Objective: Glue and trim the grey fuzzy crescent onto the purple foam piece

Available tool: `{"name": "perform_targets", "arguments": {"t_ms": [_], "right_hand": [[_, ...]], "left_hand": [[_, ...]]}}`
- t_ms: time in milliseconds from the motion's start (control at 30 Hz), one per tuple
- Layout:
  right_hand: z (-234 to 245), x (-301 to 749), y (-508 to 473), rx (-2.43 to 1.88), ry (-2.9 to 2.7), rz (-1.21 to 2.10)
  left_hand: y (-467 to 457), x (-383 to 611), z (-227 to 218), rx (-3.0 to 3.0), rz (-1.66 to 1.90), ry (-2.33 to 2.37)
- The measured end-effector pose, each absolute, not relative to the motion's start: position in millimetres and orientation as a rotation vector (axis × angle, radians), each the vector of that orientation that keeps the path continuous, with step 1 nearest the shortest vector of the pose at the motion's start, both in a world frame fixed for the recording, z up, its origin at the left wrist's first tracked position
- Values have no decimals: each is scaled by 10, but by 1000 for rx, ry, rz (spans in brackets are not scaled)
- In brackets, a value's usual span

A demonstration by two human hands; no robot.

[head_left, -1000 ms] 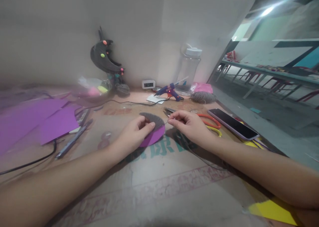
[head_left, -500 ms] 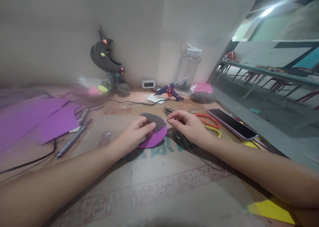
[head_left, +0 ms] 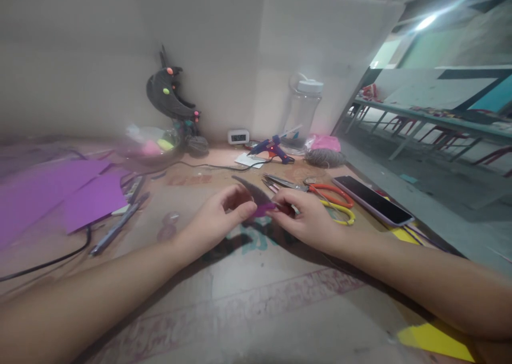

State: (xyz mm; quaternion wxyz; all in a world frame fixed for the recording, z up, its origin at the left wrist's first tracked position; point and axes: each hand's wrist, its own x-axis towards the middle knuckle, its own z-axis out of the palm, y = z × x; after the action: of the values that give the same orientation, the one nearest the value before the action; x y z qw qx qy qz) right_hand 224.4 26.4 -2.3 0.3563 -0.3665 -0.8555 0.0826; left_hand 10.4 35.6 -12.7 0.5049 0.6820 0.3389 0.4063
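My left hand (head_left: 230,209) grips a purple paper disc (head_left: 262,210) between thumb and fingers. Grey yarn (head_left: 256,192) covers the disc's far part. The piece is tilted up, so only a narrow band of purple shows. At its right edge, the fingers of my right hand (head_left: 300,212) are pinched together, seemingly on the yarn's loose strand; the fingertips partly hide it. Just behind my right hand lie orange-handled scissors (head_left: 332,192) and a yellow-handled tool (head_left: 340,213).
Purple paper sheets (head_left: 94,199) and a pen (head_left: 118,225) lie left. At the back stand a glue gun (head_left: 274,148), a small clock (head_left: 238,136), a clear bottle (head_left: 303,111) and a grey yarn bundle (head_left: 325,158). A phone (head_left: 372,200) lies right, yellow paper (head_left: 436,340) nearer.
The disc has tipped from showing its broad face to nearly edge-on. My right hand has come in against its right edge, uncovering more of the scissors and the yellow handles.
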Motion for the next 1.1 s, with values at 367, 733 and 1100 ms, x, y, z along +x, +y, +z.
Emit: {"name": "perform_targets", "arguments": {"t_ms": [367, 733, 1100], "right_hand": [[-63, 2281, 305, -668, -2381, -364], [19, 2298, 207, -741, -2268, -7], [-65, 2237, 442, -1046, -1635, 956]], "left_hand": [[328, 144, -77, 1631, 995, 792], [371, 112, -93, 1664, 999, 1020], [381, 114, -125, 1649, 1015, 1017]]}}
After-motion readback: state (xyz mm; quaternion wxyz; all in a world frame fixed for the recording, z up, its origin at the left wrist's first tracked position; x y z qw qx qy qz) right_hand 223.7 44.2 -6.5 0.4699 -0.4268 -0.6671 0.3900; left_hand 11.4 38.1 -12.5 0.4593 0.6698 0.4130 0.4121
